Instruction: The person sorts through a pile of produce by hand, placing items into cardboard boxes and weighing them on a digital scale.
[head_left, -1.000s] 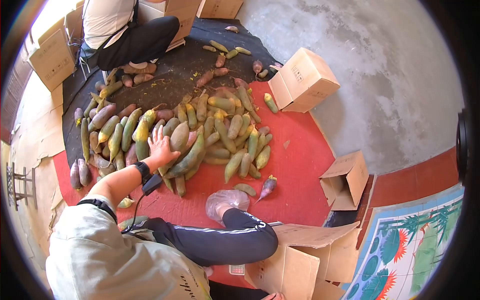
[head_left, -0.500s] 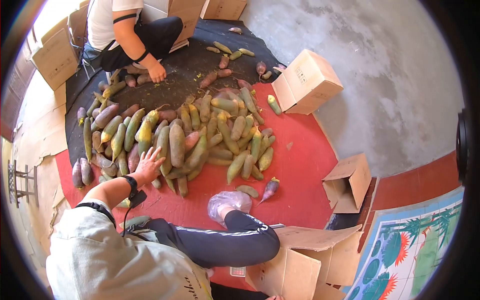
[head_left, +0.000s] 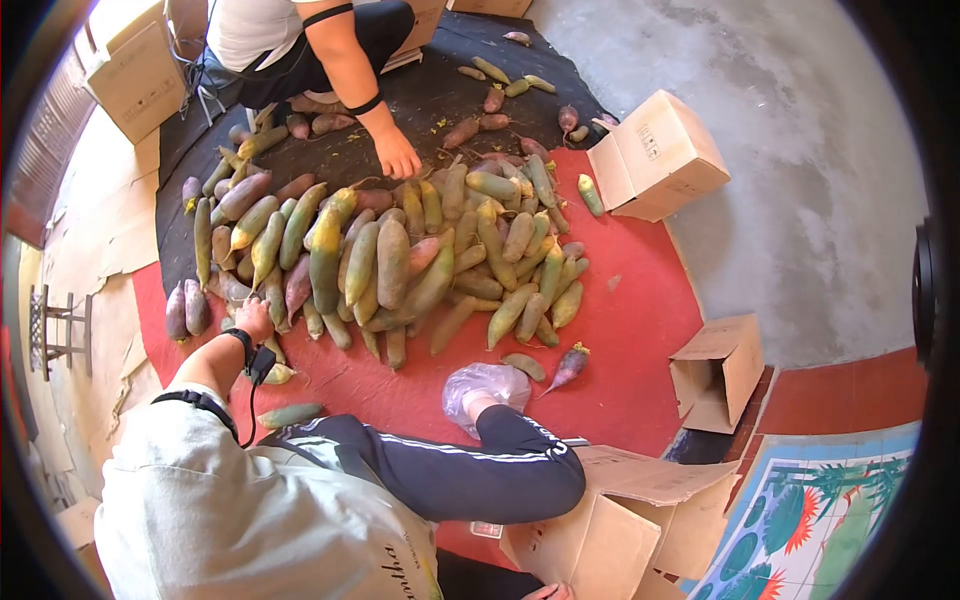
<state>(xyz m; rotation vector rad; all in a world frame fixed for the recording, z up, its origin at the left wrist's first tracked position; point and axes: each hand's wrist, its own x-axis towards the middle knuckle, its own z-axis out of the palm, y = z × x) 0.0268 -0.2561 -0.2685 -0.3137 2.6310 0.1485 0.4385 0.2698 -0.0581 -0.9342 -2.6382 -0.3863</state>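
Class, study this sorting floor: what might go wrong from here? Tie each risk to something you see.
The left hand is at the edge of the heap; disturbing a root there might set others rolling.
The bagged foot is near a loose purple root and could knock it.
The bent knee, close against the open carton, may crush its flaps.

Just behind the left hand [head_left: 255, 318] are a black wristband [head_left: 240, 346], box [head_left: 262, 363] and cable [head_left: 252, 410]; farther back, a pale lettered shirt [head_left: 250, 520] and navy, white-striped trousers [head_left: 440, 475].
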